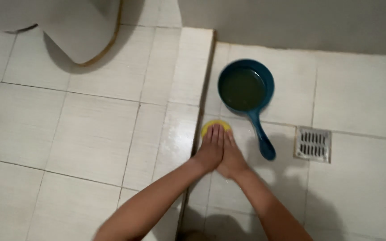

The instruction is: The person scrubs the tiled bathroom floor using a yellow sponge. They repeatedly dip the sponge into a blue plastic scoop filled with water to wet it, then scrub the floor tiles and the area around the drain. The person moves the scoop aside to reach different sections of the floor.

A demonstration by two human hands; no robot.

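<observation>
Both hands lie flat and side by side, the left hand [211, 149] and right hand [229, 154] pressing 1 yellow sponge [215, 127] onto the wet tile floor [90, 134], just beside the raised tile edge [202, 102]. The tiles shine there, so I reckon the palms could skid forward. 1 blue dipper [246, 89] of water stands close ahead; a slip might tip it. 1 drain grate [312, 143] sits to the right.

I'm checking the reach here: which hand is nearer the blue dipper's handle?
The right hand. It presses flat on the wet tile just left of the blue dipper's handle. The left hand lies against the right one, on its far side, over the yellow sponge.
</observation>
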